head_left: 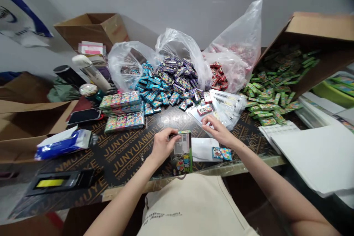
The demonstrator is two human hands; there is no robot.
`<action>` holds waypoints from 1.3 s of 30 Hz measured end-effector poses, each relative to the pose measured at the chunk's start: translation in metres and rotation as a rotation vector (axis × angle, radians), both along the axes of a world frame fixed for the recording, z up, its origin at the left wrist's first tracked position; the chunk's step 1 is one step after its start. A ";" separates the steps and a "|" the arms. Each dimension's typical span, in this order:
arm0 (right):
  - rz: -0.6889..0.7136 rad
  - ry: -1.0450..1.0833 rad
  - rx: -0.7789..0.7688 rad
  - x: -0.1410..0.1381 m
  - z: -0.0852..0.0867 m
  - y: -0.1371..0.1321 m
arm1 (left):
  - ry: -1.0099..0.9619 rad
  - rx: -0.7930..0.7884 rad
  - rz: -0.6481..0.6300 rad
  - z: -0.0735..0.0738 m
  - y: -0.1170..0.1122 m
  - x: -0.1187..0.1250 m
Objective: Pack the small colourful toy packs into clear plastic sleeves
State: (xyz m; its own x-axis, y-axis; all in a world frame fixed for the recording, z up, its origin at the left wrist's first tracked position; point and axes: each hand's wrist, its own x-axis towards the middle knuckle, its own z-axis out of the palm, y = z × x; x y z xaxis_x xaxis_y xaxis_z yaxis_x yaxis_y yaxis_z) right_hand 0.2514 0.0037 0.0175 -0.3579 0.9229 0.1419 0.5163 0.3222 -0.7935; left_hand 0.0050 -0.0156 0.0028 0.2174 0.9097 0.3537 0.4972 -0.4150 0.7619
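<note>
My left hand (165,143) grips the top of a dark printed box (181,155) with green edges and a barcode label, upright near the table's front edge. My right hand (217,129) is just in front of a small red packet (204,109), its fingers bent and slightly apart with nothing visible between them. That packet lies on clear plastic sleeves (228,108), beside another red packet (207,97). To the right of the dark box, a blue packet (221,153) rests on a white sheet (204,149).
Blue packets (155,88), purple packets (178,75) and red packets (218,75) spill from plastic bags. Green packets (272,99) pour from a tipped carton (320,31). Stacked packs (124,121), a phone (84,116) and a bottle (91,72) stand left; white boards (312,155) lie right.
</note>
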 end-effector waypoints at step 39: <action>-0.266 -0.577 -0.051 0.037 -0.096 -0.030 | 0.823 -0.277 -0.561 -0.044 0.007 -0.015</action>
State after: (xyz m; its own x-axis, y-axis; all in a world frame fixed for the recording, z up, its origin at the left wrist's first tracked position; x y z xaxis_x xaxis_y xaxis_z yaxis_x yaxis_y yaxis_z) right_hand 0.2881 -0.0260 -0.0789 -0.1211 0.9913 -0.0520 0.9226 0.0931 -0.3743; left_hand -0.0099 -0.0082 -0.0417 0.7152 0.6300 -0.3026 0.6969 -0.6099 0.3773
